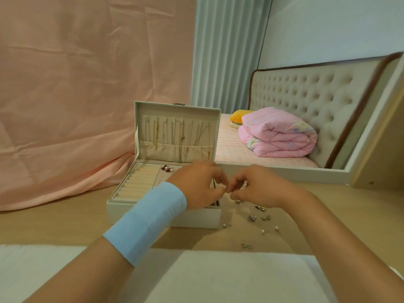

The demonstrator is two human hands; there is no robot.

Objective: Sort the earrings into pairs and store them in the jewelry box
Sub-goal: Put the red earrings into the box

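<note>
Jewelry box [166, 217] open on table [65, 224]; one red-and-pearl pair [167, 169] already inside. Roughly six small clusters of loose earrings [258, 217] on table right of box. Left hand [197, 185], right hand [260, 189] fingertips pinched together; item between them too small to identify. Judged early stage.

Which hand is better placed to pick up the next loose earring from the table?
Right, probably. The right hand hovers directly above the small silver earrings scattered on the wooden table, while the left hand sits over the open white jewelry box.

Left hand [200, 184] and right hand [260, 185] meet, fingertips pinched together.
</note>
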